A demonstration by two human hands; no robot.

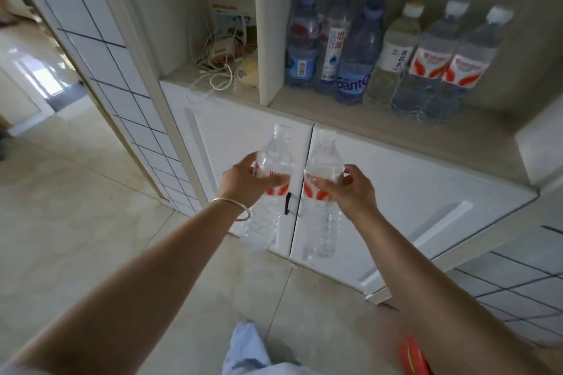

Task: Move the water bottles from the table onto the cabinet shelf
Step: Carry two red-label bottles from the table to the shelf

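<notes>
My left hand (243, 181) grips a clear water bottle with a red-and-white label (272, 158) around its middle. My right hand (347, 189) grips a second bottle of the same kind (324, 155). Both bottles are upright, side by side, in front of the white cabinet doors and below the cabinet shelf (380, 128). Several water bottles (356, 55) stand in a row on that shelf, some with blue labels, others with red-and-white labels (432, 64). The table is out of view.
A vertical divider (268, 39) splits the shelf; the left bay holds tangled cables and a yellow object (225, 61). A tiled wall and doorway lie to the left. Bare shelf shows in front of the bottle row. A red object (411, 353) is at the bottom edge.
</notes>
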